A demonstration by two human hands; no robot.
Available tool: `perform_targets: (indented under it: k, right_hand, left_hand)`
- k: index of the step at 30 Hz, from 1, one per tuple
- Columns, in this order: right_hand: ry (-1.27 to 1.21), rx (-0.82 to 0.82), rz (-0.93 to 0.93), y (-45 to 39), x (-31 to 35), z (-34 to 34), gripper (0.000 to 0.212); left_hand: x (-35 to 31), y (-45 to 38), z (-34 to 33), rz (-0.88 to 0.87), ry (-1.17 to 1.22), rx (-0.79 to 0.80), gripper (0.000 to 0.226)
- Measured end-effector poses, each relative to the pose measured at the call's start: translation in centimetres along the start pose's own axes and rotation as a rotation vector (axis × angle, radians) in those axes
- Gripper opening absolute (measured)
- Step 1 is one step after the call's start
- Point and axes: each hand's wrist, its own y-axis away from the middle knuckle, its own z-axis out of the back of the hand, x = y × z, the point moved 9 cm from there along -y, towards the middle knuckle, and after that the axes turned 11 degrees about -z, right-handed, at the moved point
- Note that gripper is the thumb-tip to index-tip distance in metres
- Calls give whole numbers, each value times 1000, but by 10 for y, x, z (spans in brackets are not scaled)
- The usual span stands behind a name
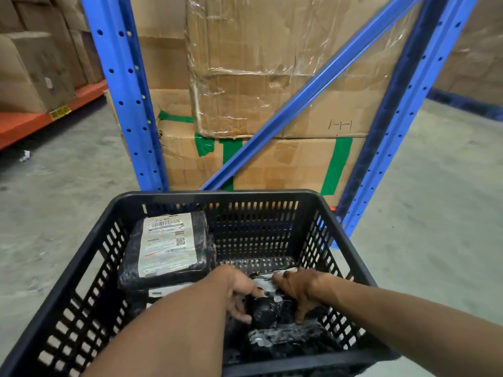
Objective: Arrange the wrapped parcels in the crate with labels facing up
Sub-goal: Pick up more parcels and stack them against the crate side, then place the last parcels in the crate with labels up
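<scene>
A black slotted plastic crate [215, 198] fills the lower frame. In its left half lies a black wrapped parcel [166, 251] with a white shipping label facing up. Under it shows the white edge of another parcel [168, 291]. In the right half sits a lumpy black parcel [269, 311] wrapped in shiny film, with crumpled white paper showing above and below it. My left hand [236, 289] grips its left side and my right hand [298, 291] presses on its right side. Its label side cannot be made out.
Blue steel rack uprights [128, 104] and a diagonal brace [313, 91] stand just behind the crate, with taped cardboard boxes [258, 77] stacked inside. An orange shelf beam [40, 118] with more boxes runs at the left. The floor [435, 186] is grey concrete.
</scene>
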Motion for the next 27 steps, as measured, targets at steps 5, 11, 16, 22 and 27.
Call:
perform_targets:
  k: [5,11,16,22,27]
  right_hand:
    - [4,-191,-9,7,-6,6,96]
    - [-435,-214,-86,21,-22,15,88]
    - [-818,-379,-163,34,-39,38,64]
    - [-1625,-410,-80,48,-72,69,39]
    - [-1998,-504,84,55,-88,107,33]
  left_hand:
    - [-3,-1,11,2,180,-44,18]
    - [-49,22,9,-69,201,-29,23]
    - [-72,45,19,-171,205,-123,43]
    - [-119,91,92,-615,251,-632,52]
    - [-110,107,112,-630,298,-569,85]
